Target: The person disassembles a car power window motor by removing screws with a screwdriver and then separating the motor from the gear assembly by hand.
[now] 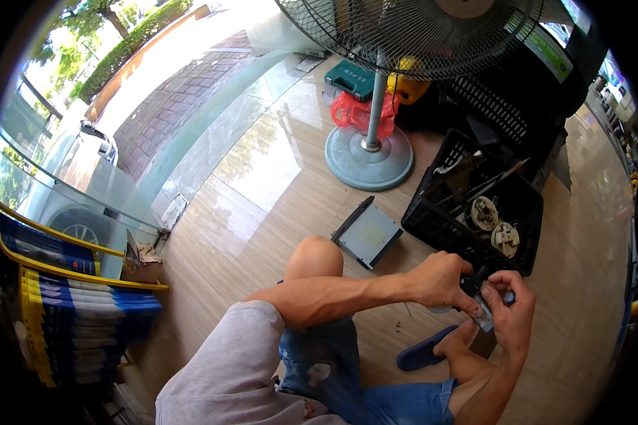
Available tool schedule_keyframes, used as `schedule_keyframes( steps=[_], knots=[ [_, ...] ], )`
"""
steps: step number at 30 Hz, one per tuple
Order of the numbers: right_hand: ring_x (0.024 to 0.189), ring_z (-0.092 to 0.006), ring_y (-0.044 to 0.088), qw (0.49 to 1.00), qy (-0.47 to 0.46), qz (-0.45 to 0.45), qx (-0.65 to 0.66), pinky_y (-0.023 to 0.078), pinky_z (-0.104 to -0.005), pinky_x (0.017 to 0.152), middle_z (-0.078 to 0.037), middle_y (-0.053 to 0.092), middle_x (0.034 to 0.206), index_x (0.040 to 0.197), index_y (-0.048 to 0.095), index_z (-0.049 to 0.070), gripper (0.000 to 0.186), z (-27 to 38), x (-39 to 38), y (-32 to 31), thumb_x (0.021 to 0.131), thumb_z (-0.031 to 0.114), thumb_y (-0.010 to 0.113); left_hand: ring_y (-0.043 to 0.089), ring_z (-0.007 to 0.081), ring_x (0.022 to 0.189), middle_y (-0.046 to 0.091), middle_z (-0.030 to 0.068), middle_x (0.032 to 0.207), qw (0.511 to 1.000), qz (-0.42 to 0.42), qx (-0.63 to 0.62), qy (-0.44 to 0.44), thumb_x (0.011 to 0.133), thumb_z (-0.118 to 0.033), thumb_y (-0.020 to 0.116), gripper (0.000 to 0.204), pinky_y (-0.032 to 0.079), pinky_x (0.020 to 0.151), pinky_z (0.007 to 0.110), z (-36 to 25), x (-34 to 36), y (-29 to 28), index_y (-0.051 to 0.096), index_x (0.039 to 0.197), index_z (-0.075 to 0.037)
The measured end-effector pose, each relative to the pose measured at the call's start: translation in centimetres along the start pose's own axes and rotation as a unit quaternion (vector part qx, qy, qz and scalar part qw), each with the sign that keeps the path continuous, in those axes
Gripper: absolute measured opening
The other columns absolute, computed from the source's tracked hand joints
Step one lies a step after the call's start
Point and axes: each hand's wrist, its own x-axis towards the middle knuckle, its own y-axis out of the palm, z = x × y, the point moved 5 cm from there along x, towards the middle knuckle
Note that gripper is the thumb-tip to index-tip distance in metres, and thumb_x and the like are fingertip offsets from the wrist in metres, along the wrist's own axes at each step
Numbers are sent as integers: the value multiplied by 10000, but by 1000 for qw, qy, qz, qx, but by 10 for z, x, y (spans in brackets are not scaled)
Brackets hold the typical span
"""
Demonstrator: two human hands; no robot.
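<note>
In front of my right knee, both hands meet around a small black part with a silver metal plate (484, 318). My left hand (441, 282) reaches across from the left and grips it from above, thumb pressed along the metal. My right hand (512, 312) pinches the same part from the right, its fingers curled at the black end. The fingers cover much of the piece, so its exact kind is unclear. Just beyond my hands is a black plastic crate (432, 225) holding metal pieces and two round whitish parts (505, 239).
A flat metal unit (368, 230) lies on the tiled floor left of the crate. Behind it stands a pedestal fan (368, 159), with a red plastic bag (351, 113) and green case (351, 79) beside its pole. A yellow rack (85, 273) of blue-and-white packages stands left.
</note>
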Motion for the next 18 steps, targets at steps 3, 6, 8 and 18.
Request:
schedule_keyframes(
  steps=[3,6,8,18],
  knots=[
    [684,-107,598,1000,-2,-27,-3,486,-267,632,-71,669,778,953,663,-10,164,-7,-6,-5,810,9,740,691,330,692,686,208,741,1000,19,11,6,616,-512,882,658,533,649,393,-3,3,7,694,894,54],
    [704,-108,601,998,28,59,11,472,-259,627,-64,672,792,992,685,9,252,-7,1,-7,756,41,768,712,336,778,693,264,807,1000,4,-3,0,595,-517,874,783,549,729,400,5,7,7,691,1021,113],
    [728,-111,605,996,29,85,21,466,-253,633,-60,690,831,1014,692,22,278,-2,8,-6,745,35,759,705,320,750,695,231,780,1000,-1,5,-9,607,-497,878,698,542,712,391,2,5,0,708,974,71],
    [789,-72,592,986,86,64,128,461,-213,692,-38,681,872,1075,679,10,295,-32,4,-10,812,78,795,570,93,620,656,75,672,996,18,-82,-10,626,-420,933,576,477,571,300,19,17,19,698,872,44]
  ],
)
